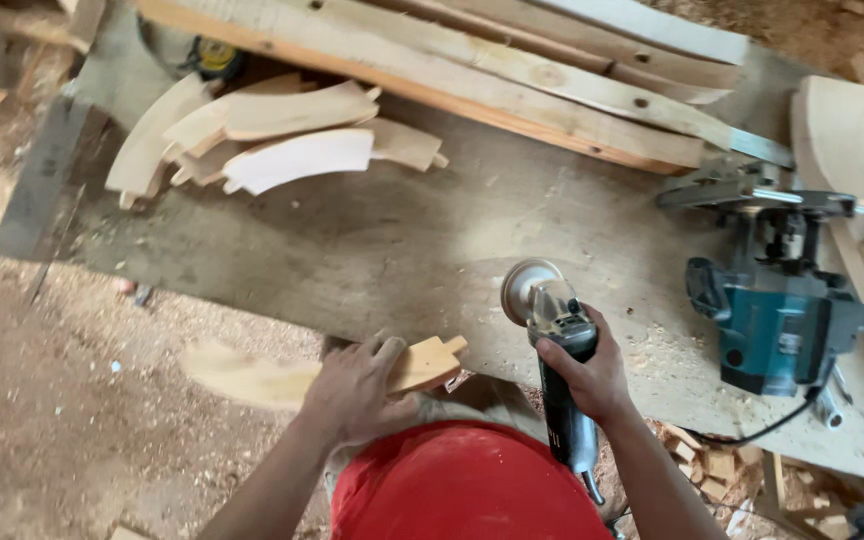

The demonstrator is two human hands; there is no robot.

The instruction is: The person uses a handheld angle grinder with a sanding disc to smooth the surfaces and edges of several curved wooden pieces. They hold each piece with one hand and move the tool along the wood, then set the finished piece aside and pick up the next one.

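Left hand [352, 390] clamps the curved wood piece [422, 365], its long axis running sideways, while right hand [582, 375] grips the angle grinder [552, 330] just beside it.

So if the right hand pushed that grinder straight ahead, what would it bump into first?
The right hand aims the grinder up and left across bare bench. Going straight on, it would probably meet the curved wood pieces first, though depth is hard to judge.

The left hand [352, 390] grips a curved wooden piece [302, 375] at the workbench [392, 250] edge — the right hand [587, 375] holds an angle grinder [552, 330] upright beside it. A teal circular saw [777, 310] rests nearby — curved blanks [272, 140] lie stacked farther back.
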